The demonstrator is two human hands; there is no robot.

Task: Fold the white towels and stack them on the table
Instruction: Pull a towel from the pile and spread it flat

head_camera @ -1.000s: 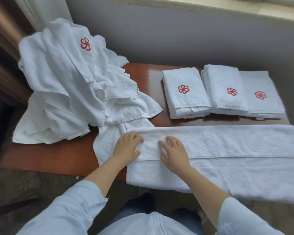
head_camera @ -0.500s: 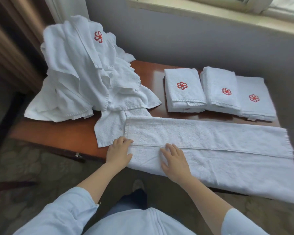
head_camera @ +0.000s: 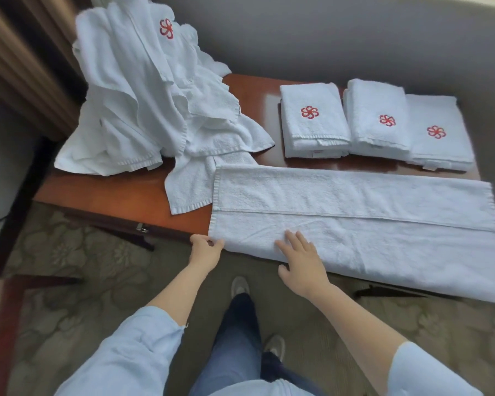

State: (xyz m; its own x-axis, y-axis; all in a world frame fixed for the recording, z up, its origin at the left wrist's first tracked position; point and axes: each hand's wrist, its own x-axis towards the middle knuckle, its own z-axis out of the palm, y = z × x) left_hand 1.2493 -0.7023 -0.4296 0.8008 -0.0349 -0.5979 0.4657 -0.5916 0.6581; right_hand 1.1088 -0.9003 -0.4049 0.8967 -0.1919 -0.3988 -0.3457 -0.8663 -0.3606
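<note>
A long white towel (head_camera: 355,212) lies spread along the front of the wooden table (head_camera: 106,198), its far third folded over toward me and its near edge hanging past the table's front. My left hand (head_camera: 205,251) pinches the towel's near left corner. Flat on the near flap, a little to the right, rests my right hand (head_camera: 302,260) with straight fingers. Three folded towels with red flower logos sit at the back right: one (head_camera: 312,121), a second (head_camera: 379,118) and a third (head_camera: 437,132). A heap of unfolded white towels (head_camera: 143,95) fills the back left.
A grey wall runs behind the table and a brown curtain (head_camera: 20,58) hangs at the left. Patterned carpet (head_camera: 77,270) covers the floor below the table's front edge, where my legs and shoes stand.
Both hands slid from the folded edge down to the near flap. My left hand now pinches the near left corner; my right lies flat beside it. The view shifted left.
</note>
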